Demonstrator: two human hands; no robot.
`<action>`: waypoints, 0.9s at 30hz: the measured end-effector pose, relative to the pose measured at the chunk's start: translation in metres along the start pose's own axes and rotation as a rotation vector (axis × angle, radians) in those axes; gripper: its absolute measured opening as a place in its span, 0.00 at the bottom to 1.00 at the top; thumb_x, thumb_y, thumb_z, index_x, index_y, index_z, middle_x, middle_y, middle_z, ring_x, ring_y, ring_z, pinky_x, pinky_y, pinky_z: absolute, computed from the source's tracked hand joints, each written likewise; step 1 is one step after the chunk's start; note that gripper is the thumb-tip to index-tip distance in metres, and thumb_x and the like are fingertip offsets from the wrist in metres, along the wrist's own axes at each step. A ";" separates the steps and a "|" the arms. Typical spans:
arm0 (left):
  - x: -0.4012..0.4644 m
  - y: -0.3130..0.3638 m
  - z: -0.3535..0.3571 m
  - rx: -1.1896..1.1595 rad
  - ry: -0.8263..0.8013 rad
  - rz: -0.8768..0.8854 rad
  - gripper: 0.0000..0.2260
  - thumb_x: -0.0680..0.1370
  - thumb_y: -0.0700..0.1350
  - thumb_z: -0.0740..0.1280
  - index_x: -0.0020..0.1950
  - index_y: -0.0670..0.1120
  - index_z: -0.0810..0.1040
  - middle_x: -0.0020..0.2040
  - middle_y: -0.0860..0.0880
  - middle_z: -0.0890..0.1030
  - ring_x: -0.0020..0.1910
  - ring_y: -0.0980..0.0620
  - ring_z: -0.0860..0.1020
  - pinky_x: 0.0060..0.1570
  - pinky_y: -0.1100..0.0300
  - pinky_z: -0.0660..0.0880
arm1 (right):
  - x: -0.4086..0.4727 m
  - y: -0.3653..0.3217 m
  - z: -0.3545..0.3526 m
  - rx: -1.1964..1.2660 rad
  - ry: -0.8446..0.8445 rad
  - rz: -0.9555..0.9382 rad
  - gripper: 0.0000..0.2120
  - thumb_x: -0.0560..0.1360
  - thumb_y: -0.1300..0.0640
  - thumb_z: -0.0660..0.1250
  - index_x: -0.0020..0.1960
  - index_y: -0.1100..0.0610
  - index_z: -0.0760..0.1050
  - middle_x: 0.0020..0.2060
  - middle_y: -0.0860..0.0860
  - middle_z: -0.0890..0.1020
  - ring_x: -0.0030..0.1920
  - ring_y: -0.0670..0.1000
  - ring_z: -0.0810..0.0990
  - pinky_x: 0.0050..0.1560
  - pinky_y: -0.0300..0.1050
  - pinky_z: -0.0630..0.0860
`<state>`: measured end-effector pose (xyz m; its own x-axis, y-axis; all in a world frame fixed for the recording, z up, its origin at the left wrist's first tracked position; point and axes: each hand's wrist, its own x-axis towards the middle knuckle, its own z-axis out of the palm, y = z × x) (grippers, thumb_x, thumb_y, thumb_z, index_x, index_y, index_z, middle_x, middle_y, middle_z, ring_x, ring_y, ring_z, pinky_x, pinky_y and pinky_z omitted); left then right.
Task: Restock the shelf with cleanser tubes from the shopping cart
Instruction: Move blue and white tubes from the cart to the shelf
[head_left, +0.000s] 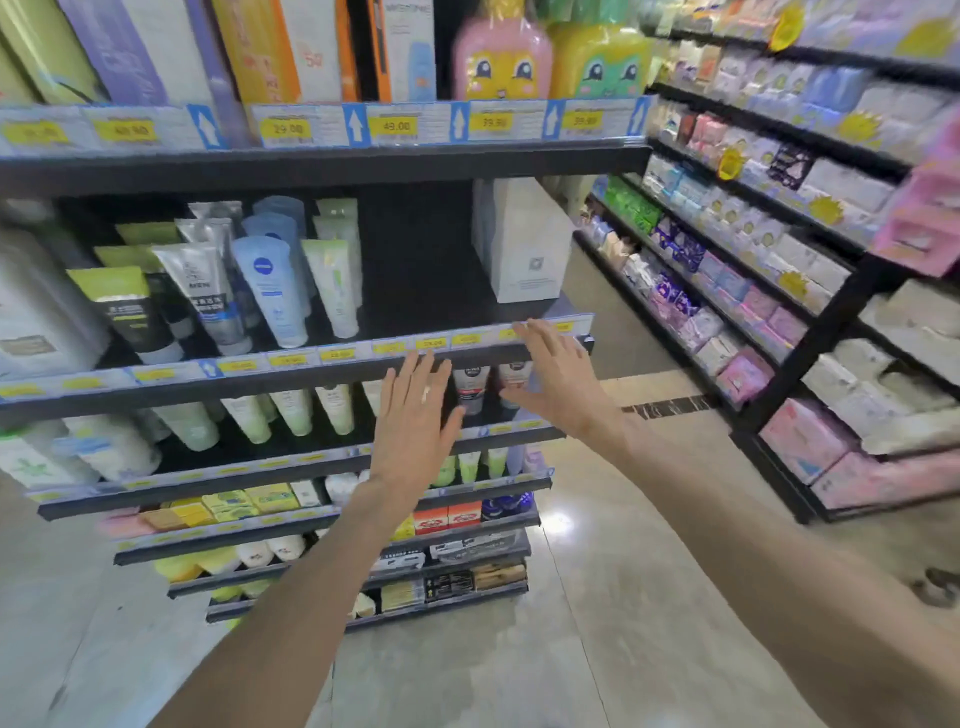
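Both my hands are raised in front of the black shelf (467, 358), fingers straight and spread, holding nothing. My left hand (415, 421) is just below the shelf's front edge. My right hand (558, 379) is at the edge, near its right end. On that shelf stand rows of cleanser tubes: blue ones (270, 286), pale green ones (335, 283), grey ones (208, 291) and black-and-lime ones (127, 312). The stretch of shelf right of the tubes is bare up to a white box (524, 244). More tubes (291, 413) stand one shelf lower. No shopping cart is in view.
Above, a shelf carries tall boxes and pink and yellow character packs (501, 57). Lower shelves hold soaps and small boxes (249, 501). To the right, across a shiny floor aisle (597, 571), a second black rack (810, 353) holds pastel packets.
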<state>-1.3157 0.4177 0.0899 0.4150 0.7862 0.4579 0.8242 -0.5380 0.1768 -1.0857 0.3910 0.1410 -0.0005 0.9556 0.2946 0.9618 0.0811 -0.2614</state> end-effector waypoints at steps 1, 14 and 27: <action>0.002 0.017 0.007 0.003 -0.015 0.029 0.27 0.85 0.55 0.60 0.82 0.46 0.64 0.82 0.44 0.62 0.83 0.44 0.56 0.81 0.42 0.54 | -0.015 0.015 -0.004 -0.018 -0.002 0.021 0.42 0.76 0.40 0.72 0.82 0.53 0.56 0.80 0.54 0.61 0.81 0.57 0.56 0.79 0.59 0.55; -0.006 0.325 0.117 -0.154 -0.206 0.392 0.27 0.85 0.58 0.57 0.81 0.47 0.66 0.82 0.44 0.63 0.83 0.44 0.57 0.81 0.42 0.55 | -0.264 0.263 -0.079 -0.160 -0.098 0.399 0.45 0.76 0.34 0.68 0.83 0.50 0.51 0.81 0.54 0.58 0.81 0.59 0.56 0.78 0.57 0.56; -0.034 0.630 0.220 -0.279 -0.391 0.729 0.27 0.84 0.61 0.56 0.79 0.49 0.69 0.80 0.44 0.67 0.81 0.42 0.63 0.79 0.42 0.57 | -0.487 0.466 -0.161 -0.203 -0.069 0.859 0.45 0.73 0.32 0.68 0.81 0.53 0.57 0.78 0.55 0.64 0.77 0.60 0.62 0.75 0.60 0.60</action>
<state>-0.7259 0.1187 -0.0062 0.9467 0.2379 0.2173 0.1989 -0.9621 0.1867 -0.5936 -0.0826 0.0235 0.7344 0.6786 0.0134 0.6673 -0.7183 -0.1968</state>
